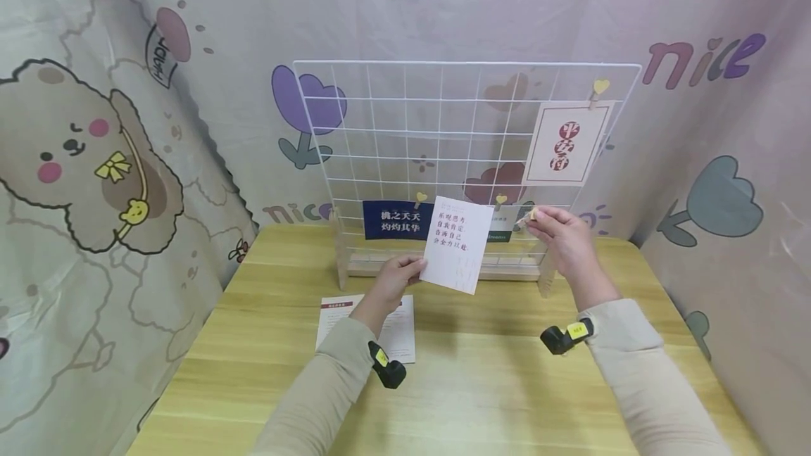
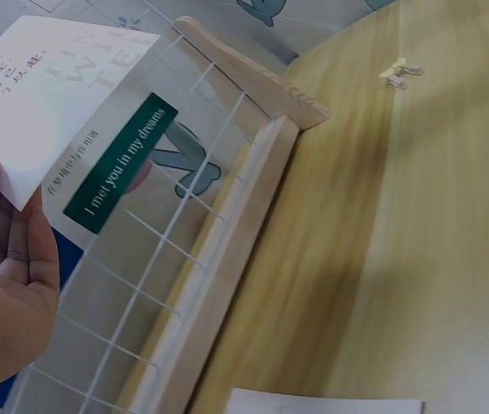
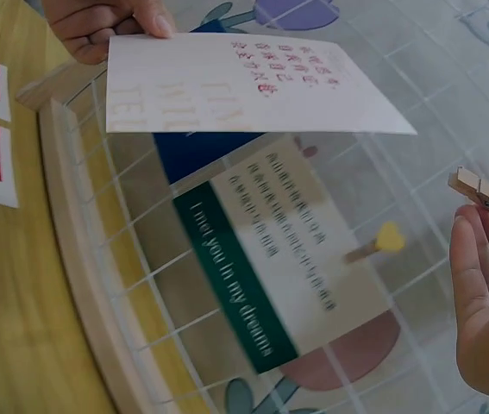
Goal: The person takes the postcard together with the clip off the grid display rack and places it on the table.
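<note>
My left hand [image 1: 391,286] pinches a white card [image 1: 457,245] with red Chinese writing by its lower left corner. The card is held up in front of a white wire grid panel [image 1: 405,131]. Between thumb and fingers of my right hand [image 1: 570,243] is a small wooden clothespin [image 3: 471,185] with a yellow heart, held to the right of the card. Behind the white card hang a dark blue card [image 1: 389,220] and a green-and-cream card [image 3: 283,250], the blue one partly covered. Another white card [image 1: 567,143] with round red characters hangs at the grid's upper right.
White cards with red strips, such as this one [image 1: 334,307], lie on the wooden table [image 1: 253,343] below my left forearm. The grid stands on a wooden base [image 2: 227,276]. More yellow-topped clothespins [image 2: 398,73] lie on the table. A patterned curtain [image 1: 215,90] hangs behind.
</note>
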The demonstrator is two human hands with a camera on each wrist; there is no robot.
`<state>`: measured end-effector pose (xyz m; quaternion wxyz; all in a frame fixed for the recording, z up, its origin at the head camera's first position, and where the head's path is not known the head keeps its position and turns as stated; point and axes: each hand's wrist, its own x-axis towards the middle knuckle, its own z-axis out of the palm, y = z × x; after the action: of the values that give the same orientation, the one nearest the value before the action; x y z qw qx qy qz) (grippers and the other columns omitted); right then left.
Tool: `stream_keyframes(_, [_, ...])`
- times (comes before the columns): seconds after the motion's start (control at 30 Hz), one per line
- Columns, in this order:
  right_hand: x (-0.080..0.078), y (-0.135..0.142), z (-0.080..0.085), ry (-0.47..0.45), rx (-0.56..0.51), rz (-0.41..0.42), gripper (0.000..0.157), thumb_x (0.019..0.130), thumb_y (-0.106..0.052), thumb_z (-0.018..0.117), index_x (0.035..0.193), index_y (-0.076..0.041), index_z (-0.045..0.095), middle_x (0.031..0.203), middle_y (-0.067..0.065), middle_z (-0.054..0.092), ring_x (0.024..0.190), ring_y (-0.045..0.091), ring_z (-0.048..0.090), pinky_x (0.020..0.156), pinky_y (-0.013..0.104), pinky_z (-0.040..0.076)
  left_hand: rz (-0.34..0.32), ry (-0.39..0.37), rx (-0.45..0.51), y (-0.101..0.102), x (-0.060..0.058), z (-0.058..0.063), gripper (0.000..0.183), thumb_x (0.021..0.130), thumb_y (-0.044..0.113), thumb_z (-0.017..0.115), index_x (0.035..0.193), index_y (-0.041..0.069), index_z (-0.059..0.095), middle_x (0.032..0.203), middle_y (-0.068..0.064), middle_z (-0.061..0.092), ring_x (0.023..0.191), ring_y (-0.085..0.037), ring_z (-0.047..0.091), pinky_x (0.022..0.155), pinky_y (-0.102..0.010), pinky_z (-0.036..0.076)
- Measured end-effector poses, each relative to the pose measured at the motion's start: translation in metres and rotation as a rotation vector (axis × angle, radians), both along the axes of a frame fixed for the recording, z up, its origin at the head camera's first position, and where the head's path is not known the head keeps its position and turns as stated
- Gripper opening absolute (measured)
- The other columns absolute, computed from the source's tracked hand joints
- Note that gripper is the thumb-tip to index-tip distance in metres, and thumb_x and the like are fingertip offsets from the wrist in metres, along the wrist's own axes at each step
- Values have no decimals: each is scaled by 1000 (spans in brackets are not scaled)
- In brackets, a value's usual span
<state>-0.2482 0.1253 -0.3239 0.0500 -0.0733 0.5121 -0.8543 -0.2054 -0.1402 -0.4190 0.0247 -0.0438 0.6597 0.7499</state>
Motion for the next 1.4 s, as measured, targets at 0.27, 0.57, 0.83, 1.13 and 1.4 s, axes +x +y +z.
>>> stream_keyframes(0.27, [7, 8, -24, 6, -7, 11, 20, 82, 8, 49, 76, -4, 64, 78, 6, 60, 73, 16, 61, 74, 24, 47, -5, -65, -32, -4, 8, -13, 23, 85, 14, 54, 100, -4, 57, 88, -4, 57, 77, -13, 51, 80, -31, 43])
stream_keyframes(0.57, [18, 17, -43, -13, 11, 24, 25, 84, 9, 46, 77, -6, 65, 78, 5, 61, 73, 14, 61, 74, 23, 47, -2, -64, -52, -4, 19, -29, 23, 85, 14, 54, 97, -5, 57, 86, -3, 55, 74, -12, 49, 81, -36, 43])
stream_keyframes(0.83, [26, 31, -64, -45, 107, 8, 16, 83, 3, 52, 82, -8, 64, 84, 2, 58, 77, 12, 59, 77, 23, 46, -19, -97, -47, -5, 25, -38, 26, 85, 16, 54, 100, -6, 56, 86, -4, 57, 77, -13, 51, 79, -33, 43])
stream_keyframes(1.13, [39, 43, -87, -91, 52, 21, 18, 84, 4, 49, 82, -7, 64, 82, 4, 61, 78, 14, 60, 77, 24, 46, -4, -131, 3, -4, 32, -54, 24, 83, 15, 56, 97, -5, 57, 84, -2, 57, 75, -12, 52, 85, -40, 40])
stream_keyframes(1.4, [52, 57, -106, -151, 44, 5, 23, 86, 5, 45, 81, -7, 64, 82, 4, 59, 78, 14, 59, 79, 24, 45, -16, -149, 8, -1, 38, -65, 25, 83, 15, 57, 97, -5, 57, 87, -2, 56, 75, -12, 52, 85, -42, 39])
